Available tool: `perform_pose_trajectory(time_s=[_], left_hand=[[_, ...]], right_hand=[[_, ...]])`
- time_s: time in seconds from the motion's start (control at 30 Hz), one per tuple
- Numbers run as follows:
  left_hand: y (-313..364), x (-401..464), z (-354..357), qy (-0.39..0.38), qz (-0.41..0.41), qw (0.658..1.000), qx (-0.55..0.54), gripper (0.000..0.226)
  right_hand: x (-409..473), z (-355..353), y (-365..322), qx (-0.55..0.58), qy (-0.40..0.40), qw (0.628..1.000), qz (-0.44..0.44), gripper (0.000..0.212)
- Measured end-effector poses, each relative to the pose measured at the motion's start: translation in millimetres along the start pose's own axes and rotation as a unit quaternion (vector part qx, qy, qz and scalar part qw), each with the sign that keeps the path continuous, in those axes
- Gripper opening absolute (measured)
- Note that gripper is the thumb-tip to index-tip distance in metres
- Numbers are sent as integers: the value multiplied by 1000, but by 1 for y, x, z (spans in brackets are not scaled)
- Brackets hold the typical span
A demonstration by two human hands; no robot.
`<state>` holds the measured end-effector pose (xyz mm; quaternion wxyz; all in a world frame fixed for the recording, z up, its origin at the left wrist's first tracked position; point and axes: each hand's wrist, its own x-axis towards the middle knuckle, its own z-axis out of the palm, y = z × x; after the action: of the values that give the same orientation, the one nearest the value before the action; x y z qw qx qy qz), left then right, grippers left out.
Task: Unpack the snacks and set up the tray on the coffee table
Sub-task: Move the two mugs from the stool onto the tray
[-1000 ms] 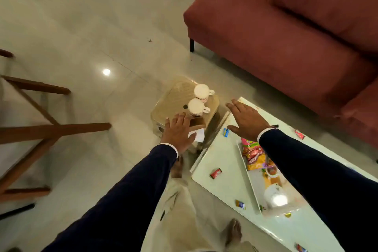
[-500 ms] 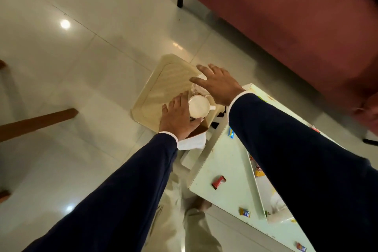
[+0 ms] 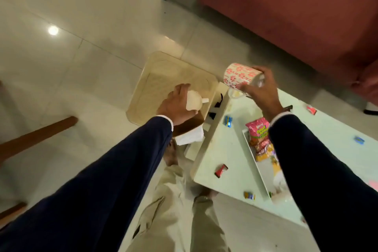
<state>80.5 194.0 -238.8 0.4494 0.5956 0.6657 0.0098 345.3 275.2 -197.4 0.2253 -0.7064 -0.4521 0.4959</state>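
My right hand grips a white cup with a pink flower pattern, lifted and tilted above the corner of the white coffee table. My left hand is closed over a second white cup, which rests at the near edge of a beige tray beside the table. On the table lies a long white serving tray with snack packets in it, partly hidden by my right sleeve.
Wrapped candies are scattered over the table top. A red sofa stands behind the table. A wooden chair leg crosses the tiled floor at the left. White paper sticks out under the beige tray.
My right hand has taken the far cup off the beige tray and lifted it toward the table. My left hand has closed over the near cup. The view has tipped further down.
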Motion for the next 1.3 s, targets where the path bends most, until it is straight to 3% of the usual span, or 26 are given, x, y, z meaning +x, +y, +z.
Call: perform_pose_trajectory(time_s=[0.1,0.33,0.47,0.6,0.7,0.8,0.93,1.07,1.2,1.3], left_hand=[[5,9,2,-44,-6,999,23,93],[14,27,8,-47,-27,991,122,85],[20,28,-3,-34,-32,990,134,82],[22,17,-28,8,-55,998,6,75],[40,-8,-44,27,-37,994,-95,64],[61,-37,-39,-8,-24,988,-150,61],[95,-71,-7,-63,12,990,-122,58],[132,-91,44,-112,59,990,-66,63],[164,-99,98,-134,72,988,-20,75],[188,-102,136,-141,79,987,15,69]], right_hand=[[-60,-48,42,213,9,968,132,61],[-198,-56,109,308,62,918,241,54],[-246,-37,112,316,73,912,252,58],[-293,-36,115,290,62,917,268,75],[-324,-49,117,299,71,906,289,68],[-340,-67,120,306,100,899,297,53],[-344,-98,127,318,142,894,281,48],[-343,-133,145,345,175,882,271,56],[-340,-160,174,356,179,876,272,62],[-331,-181,205,343,171,879,284,64]])
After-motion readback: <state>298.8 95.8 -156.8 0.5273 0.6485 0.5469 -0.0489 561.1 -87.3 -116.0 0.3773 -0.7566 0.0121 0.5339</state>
